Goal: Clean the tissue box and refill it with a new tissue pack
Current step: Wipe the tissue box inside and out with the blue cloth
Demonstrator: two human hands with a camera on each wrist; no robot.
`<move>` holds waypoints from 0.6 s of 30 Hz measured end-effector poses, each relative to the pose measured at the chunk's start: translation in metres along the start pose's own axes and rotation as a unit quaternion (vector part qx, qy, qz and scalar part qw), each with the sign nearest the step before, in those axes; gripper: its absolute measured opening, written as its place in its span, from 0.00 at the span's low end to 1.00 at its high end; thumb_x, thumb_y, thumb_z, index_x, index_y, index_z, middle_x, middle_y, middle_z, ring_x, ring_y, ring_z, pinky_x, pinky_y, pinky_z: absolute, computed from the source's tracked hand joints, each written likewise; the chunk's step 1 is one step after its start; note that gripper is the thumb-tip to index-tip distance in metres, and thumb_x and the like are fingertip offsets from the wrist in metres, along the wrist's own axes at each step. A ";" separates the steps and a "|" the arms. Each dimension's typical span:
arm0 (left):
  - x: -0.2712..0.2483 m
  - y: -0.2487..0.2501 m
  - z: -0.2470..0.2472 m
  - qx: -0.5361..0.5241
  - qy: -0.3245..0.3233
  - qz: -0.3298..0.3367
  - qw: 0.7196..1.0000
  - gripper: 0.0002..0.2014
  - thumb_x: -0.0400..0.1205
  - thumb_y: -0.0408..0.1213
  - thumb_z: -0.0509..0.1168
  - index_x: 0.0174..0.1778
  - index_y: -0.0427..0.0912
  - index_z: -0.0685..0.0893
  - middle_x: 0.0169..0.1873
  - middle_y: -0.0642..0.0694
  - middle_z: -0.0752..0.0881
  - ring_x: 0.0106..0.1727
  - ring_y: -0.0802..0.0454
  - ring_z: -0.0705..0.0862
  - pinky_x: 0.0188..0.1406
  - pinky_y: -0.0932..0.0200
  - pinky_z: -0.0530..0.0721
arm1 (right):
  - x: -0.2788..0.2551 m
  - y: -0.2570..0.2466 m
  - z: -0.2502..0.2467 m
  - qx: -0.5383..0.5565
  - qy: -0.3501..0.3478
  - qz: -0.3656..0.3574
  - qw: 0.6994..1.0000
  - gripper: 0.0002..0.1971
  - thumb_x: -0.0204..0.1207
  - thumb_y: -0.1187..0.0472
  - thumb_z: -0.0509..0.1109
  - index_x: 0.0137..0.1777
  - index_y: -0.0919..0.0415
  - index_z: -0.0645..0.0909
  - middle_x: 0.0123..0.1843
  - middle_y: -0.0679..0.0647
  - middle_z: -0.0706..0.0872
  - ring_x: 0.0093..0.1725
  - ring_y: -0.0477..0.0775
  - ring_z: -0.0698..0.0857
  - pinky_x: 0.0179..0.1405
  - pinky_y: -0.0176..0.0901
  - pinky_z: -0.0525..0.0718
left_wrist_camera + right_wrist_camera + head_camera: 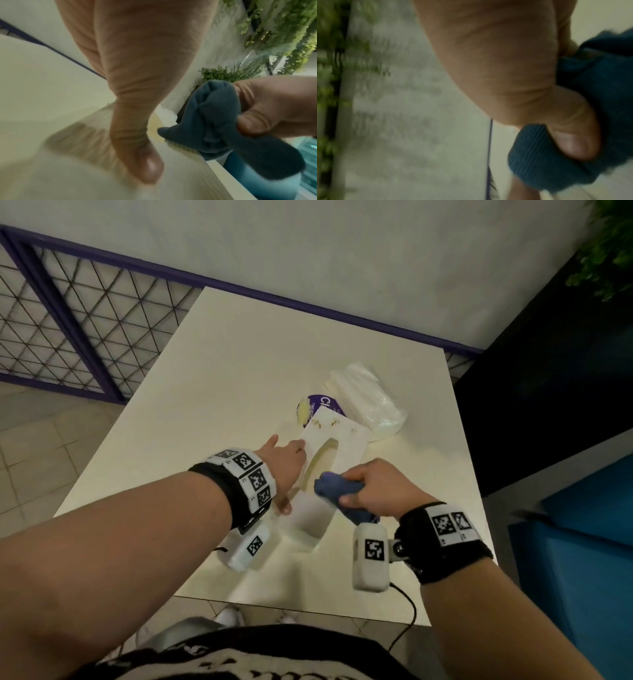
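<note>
In the head view we see the white tissue box (337,440) near the middle of the frame, on the pale surface (219,364), tilted so that its top face with the oval slot faces up toward the camera. Small brownish specks sit on that face near its far edge.

Our left hand (286,465) holds the box at its left side: the fingers lie along the far left edge and the thumb reaches down to the near corner, so the grip is on the box itself. The left wrist view shows that thumb (137,121) pressed against the box's white wall, though the picture is smeared by blur.

Our right hand (380,487), lower right of centre, has its grip closed round a bunched dark blue cloth (337,491), thumb pressed over the fabric. The cloth's free end touches the near end of the slot. In the right wrist view the thumb digs into the blue cloth (594,108); the rest is too blurred to read.

Just beyond the box, toward the upper right, lies a clear-wrapped white tissue pack (370,402), touching or nearly touching the box's far corner; we cannot tell which. Beside the pack, to its left, sits a purple and yellow packet (317,405), partly hidden behind the box.
</note>
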State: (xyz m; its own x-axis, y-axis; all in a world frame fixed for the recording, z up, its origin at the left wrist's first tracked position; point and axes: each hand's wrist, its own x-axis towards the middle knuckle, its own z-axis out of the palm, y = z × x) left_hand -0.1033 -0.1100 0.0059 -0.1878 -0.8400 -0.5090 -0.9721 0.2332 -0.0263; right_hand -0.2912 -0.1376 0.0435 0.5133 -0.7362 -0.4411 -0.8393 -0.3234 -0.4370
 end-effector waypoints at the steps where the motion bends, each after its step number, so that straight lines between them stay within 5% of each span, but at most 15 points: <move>1: -0.002 -0.003 -0.003 0.030 -0.007 0.019 0.999 0.55 0.68 0.57 0.76 0.81 0.33 0.56 0.82 0.38 0.53 0.84 0.45 0.50 0.81 0.39 0.47 | -0.001 0.004 -0.009 0.034 0.046 0.019 0.998 0.04 0.70 0.60 0.74 0.45 0.55 0.87 0.39 0.53 0.87 0.41 0.52 0.83 0.37 0.39 0.75; 4: -0.003 -0.006 -0.004 0.018 0.007 0.017 1.000 0.50 0.70 0.55 0.75 0.81 0.36 0.58 0.83 0.39 0.54 0.84 0.46 0.52 0.82 0.42 0.51 | 0.003 0.018 -0.033 0.096 0.215 0.064 0.970 0.04 0.73 0.61 0.71 0.44 0.60 0.84 0.40 0.59 0.87 0.40 0.57 0.84 0.41 0.44 0.80; 6: -0.005 0.001 0.002 -0.031 0.013 -0.016 0.999 0.54 0.70 0.61 0.72 0.82 0.36 0.53 0.83 0.37 0.52 0.83 0.45 0.58 0.82 0.43 0.52 | 0.009 0.022 -0.040 0.116 0.265 0.074 0.954 0.08 0.77 0.61 0.68 0.49 0.64 0.83 0.42 0.60 0.87 0.42 0.59 0.84 0.42 0.47 0.82; 9: -0.008 0.015 0.011 -0.038 -0.017 -0.064 0.997 0.60 0.67 0.64 0.73 0.83 0.33 0.47 0.83 0.34 0.46 0.83 0.42 0.57 0.82 0.43 0.49 | 0.036 0.022 -0.014 0.068 0.174 0.105 0.977 0.16 0.81 0.57 0.62 0.62 0.67 0.78 0.57 0.66 0.84 0.54 0.63 0.84 0.47 0.46 0.83; 10: -0.008 0.017 0.012 -0.037 -0.022 -0.072 0.996 0.61 0.67 0.62 0.74 0.82 0.32 0.47 0.83 0.34 0.45 0.83 0.42 0.55 0.82 0.43 0.48 | 0.046 0.022 0.002 0.029 0.130 0.127 0.983 0.23 0.81 0.54 0.59 0.72 0.66 0.72 0.70 0.67 0.76 0.68 0.64 0.78 0.60 0.50 0.80; 12: -0.007 0.018 0.012 -0.042 -0.017 -0.077 0.996 0.60 0.67 0.60 0.75 0.82 0.31 0.48 0.83 0.33 0.44 0.83 0.42 0.55 0.82 0.43 0.48 | 0.060 0.022 0.031 -0.032 0.110 0.165 0.980 0.33 0.83 0.49 0.54 0.84 0.61 0.51 0.86 0.61 0.51 0.85 0.62 0.51 0.82 0.59 0.58; 14: -0.006 0.019 0.013 -0.047 -0.012 -0.081 0.996 0.60 0.67 0.59 0.76 0.82 0.31 0.49 0.83 0.33 0.45 0.83 0.42 0.56 0.82 0.43 0.49 | 0.065 0.018 0.050 -0.047 0.114 0.168 0.978 0.34 0.84 0.48 0.50 0.85 0.62 0.44 0.87 0.60 0.43 0.86 0.60 0.43 0.84 0.59 0.45; 18: -0.005 0.025 0.013 -0.018 -0.017 -0.093 0.995 0.60 0.66 0.62 0.75 0.81 0.32 0.50 0.83 0.33 0.46 0.83 0.40 0.57 0.82 0.44 0.51 | 0.042 -0.004 0.078 -0.073 0.073 0.111 0.988 0.34 0.85 0.47 0.49 0.84 0.65 0.45 0.87 0.62 0.46 0.86 0.61 0.46 0.83 0.58 0.46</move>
State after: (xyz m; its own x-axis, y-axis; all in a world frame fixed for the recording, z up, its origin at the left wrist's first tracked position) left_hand -0.1247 -0.0943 -0.0032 0.0010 -0.8504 -0.5261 -0.9940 0.0567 -0.0935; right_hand -0.2524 -0.1209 -0.0345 0.2917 -0.8735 -0.3898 -0.9506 -0.2195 -0.2195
